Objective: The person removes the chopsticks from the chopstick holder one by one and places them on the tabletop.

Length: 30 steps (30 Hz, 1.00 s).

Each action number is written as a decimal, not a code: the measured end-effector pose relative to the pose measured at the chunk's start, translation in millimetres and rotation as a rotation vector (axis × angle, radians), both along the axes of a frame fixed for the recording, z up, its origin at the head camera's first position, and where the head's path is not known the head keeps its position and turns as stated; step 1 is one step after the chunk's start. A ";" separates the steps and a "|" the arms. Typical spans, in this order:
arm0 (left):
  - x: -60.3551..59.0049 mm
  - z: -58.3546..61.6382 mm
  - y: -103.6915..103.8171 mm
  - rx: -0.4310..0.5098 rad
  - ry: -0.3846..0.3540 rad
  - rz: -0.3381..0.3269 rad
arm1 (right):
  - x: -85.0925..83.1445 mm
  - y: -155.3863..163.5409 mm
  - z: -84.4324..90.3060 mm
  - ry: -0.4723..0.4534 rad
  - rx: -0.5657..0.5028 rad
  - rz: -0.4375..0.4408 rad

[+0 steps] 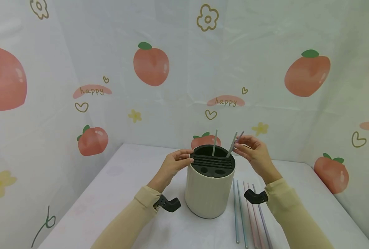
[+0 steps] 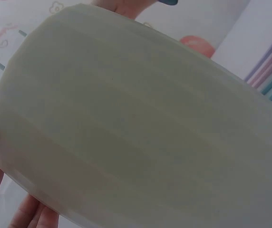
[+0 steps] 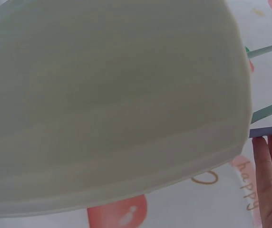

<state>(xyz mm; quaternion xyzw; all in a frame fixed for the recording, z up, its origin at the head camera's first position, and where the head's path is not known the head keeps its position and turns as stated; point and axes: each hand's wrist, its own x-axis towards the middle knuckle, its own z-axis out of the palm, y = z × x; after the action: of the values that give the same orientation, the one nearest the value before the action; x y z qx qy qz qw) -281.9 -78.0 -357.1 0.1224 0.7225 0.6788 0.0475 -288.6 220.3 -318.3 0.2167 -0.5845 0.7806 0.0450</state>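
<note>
- Right hand (image 1: pixel 255 152): fingers pinch a thin purple straw (image 1: pixel 238 137) at the 2 o'clock rim of the cream ribbed holder (image 1: pixel 208 193), mid-counter.
- Left hand (image 1: pixel 174 162): straightened fingers steady the rim at 9 o'clock.
- Spare pastel straws (image 1: pixel 249 214) lie at 4 o'clock.
- Risk: an angled straw may catch the black slotted insert (image 1: pixel 212 162) and tip the holder.

Between my hands I see a cream ribbed holder (image 1: pixel 206 193) with a black slotted insert (image 1: pixel 212 162), pastel blue, pink and lilac straws (image 1: pixel 249 214) below my right hand (image 1: pixel 255 154), beige sleeves (image 1: pixel 131 218), a white surface (image 1: pixel 116 193), a pale backdrop (image 1: pixel 184 76) printed with coral peaches.
</note>
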 end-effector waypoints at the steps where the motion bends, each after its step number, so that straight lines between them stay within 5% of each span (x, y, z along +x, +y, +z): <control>1: 0.0 0.1 0.0 -0.001 -0.001 0.000 | -0.7 -0.5 -0.1 0.009 0.002 -0.006; 8: -1.0 0.0 0.0 0.008 0.000 0.001 | -3.0 -0.2 19.1 0.101 -0.005 -0.033; 17: -1.8 -1.5 -0.2 0.013 -0.002 -0.005 | 7.2 16.8 100.3 0.274 -0.250 -0.042; 22: -2.6 -2.8 -0.3 0.008 -0.004 -0.013 | 18.2 39.5 136.5 0.267 -0.379 -0.061; 26: -2.9 -2.8 -0.3 0.011 0.000 -0.017 | 22.2 63.2 137.7 0.165 -0.363 -0.113; 30: -2.9 -2.2 -0.6 0.019 -0.002 -0.018 | 18.0 85.9 111.4 0.035 -0.249 -0.165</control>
<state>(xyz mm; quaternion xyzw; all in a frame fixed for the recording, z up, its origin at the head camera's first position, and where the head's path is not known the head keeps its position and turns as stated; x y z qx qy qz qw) -284.9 -78.6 -359.3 0.1287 0.7149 0.6852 0.0534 -270.6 306.2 -206.9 0.1743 -0.4980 0.8368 0.1458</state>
